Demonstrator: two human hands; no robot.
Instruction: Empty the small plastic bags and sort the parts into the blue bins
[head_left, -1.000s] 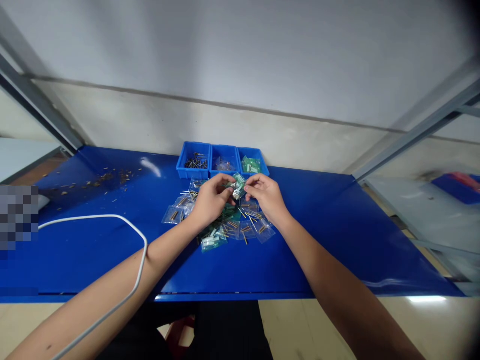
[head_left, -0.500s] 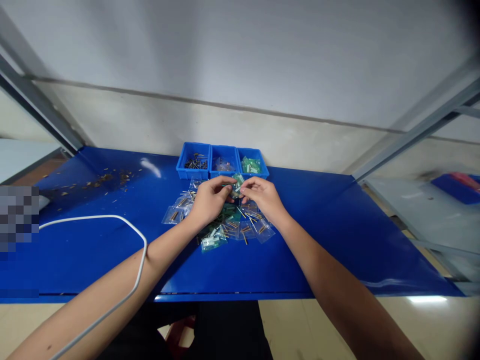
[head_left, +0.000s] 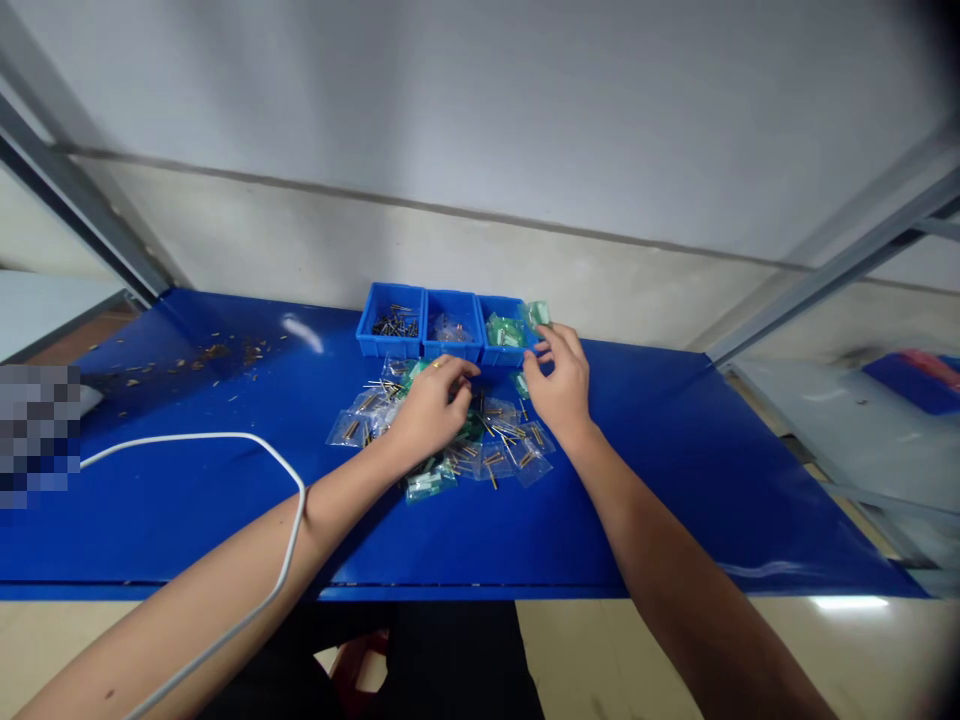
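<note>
From here I see a glossy blue tabletop (head_left: 645,480) against a pale wall (head_left: 337,235), debris (head_left: 214,352) far left. My left hand (head_left: 431,412) has parted fingers over packets (head_left: 491,461); a green packet (head_left: 538,314) meets my right hand's (head_left: 562,388) fingertips near the bins (head_left: 452,351), grip unclear.

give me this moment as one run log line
right hand: green packet at fingertips, grip unclear | left hand: over packet pile, hold unclear | three blue bins: side by side behind pile
</note>
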